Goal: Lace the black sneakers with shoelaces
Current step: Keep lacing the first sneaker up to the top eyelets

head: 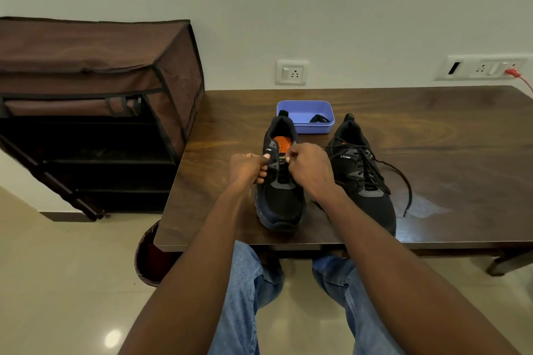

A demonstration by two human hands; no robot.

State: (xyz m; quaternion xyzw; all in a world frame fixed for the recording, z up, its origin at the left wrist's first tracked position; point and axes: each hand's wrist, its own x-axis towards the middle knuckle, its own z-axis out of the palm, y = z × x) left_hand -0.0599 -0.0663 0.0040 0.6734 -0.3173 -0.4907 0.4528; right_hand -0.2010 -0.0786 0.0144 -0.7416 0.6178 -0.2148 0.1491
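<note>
gripping left sneaker point(279, 181) with both hands.

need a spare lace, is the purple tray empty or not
Not empty: a dark bundle, maybe a lace, lies inside the purple tray.

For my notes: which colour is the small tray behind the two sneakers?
The tray is light purple-blue, seen best in the head view.

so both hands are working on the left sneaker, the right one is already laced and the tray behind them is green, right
Not quite: the tray is blue-purple, not green, as the head view shows. The rest holds: the left hand and right hand are at the left sneaker, and the right sneaker is laced.
</note>
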